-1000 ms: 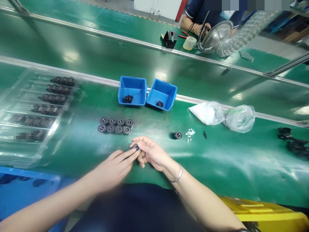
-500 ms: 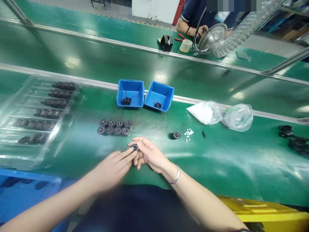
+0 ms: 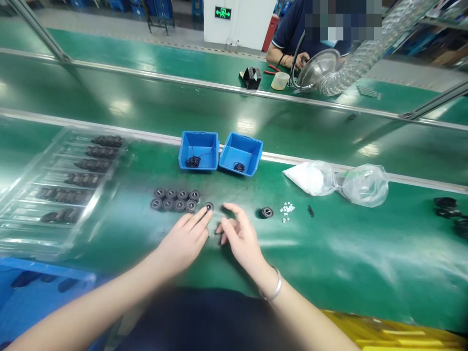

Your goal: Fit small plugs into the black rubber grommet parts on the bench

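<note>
My left hand [image 3: 186,239] has its fingers closed on a round black part [image 3: 208,206] with a hole in its middle. It stands just right of a two-row group of several similar black cylindrical parts [image 3: 175,200] on the green tabletop. My right hand [image 3: 239,236], with a silver bangle at the wrist, is apart from the left one. Its fingers are spread and curved, with nothing seen in them. Farther right sits a single black cylindrical part [image 3: 266,212], beside small white pieces [image 3: 287,208] and a few tiny black pieces [image 3: 310,211].
Two blue bins [image 3: 199,151] with thin black rings or cords stand behind my hands. A clear plastic tray [image 3: 54,175] of black parts lies left. Plastic bags [image 3: 314,178] rest at the back right. Across the rail, a co-worker's hand [image 3: 302,61] is beside a transparent duct.
The round black part has moved from between both hands to beside the grouped parts, in my left hand. My right hand has let go and drawn off to the right. The view tilted up slightly.
</note>
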Demonstrator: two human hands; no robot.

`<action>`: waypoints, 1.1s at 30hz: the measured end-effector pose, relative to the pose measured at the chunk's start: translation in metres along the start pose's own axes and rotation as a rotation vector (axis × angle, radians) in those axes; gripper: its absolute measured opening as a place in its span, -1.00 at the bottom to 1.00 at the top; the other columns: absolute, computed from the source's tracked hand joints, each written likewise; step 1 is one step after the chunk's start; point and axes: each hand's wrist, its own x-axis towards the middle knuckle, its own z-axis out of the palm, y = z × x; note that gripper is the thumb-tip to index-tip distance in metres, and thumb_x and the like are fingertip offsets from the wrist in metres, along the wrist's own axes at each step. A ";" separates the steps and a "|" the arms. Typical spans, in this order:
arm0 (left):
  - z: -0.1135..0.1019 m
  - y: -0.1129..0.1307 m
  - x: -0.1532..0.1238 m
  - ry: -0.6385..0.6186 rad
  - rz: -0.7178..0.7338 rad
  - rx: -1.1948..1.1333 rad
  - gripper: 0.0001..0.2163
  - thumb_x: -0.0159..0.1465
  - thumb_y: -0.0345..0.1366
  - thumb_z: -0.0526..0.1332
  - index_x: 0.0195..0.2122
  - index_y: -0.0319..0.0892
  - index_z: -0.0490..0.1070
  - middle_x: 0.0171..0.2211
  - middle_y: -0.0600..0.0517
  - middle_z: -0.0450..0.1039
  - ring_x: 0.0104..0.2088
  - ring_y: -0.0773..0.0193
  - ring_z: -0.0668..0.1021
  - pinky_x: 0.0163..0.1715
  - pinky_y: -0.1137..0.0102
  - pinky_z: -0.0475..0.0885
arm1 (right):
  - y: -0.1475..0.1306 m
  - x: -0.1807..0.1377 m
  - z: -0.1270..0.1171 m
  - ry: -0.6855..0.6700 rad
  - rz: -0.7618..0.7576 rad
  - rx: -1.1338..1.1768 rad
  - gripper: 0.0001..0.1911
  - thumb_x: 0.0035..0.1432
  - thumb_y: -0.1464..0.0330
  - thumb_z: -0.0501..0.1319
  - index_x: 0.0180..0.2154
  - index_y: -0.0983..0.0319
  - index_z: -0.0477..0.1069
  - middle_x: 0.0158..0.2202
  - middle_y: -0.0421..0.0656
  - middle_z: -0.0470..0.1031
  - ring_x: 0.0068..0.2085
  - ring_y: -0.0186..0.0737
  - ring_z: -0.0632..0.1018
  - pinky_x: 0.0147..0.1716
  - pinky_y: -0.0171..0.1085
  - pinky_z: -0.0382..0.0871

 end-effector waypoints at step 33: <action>-0.028 0.007 0.006 0.058 -0.489 -0.887 -0.83 0.31 -0.31 0.13 -0.17 -0.07 0.51 -0.35 0.11 0.61 -0.33 0.32 0.62 -0.31 0.46 0.50 | -0.024 -0.011 -0.023 -0.208 -0.102 -0.151 -0.86 0.21 0.29 0.20 -0.36 0.21 0.42 -0.21 -0.13 0.33 -0.29 -0.33 0.43 -0.38 -0.34 0.36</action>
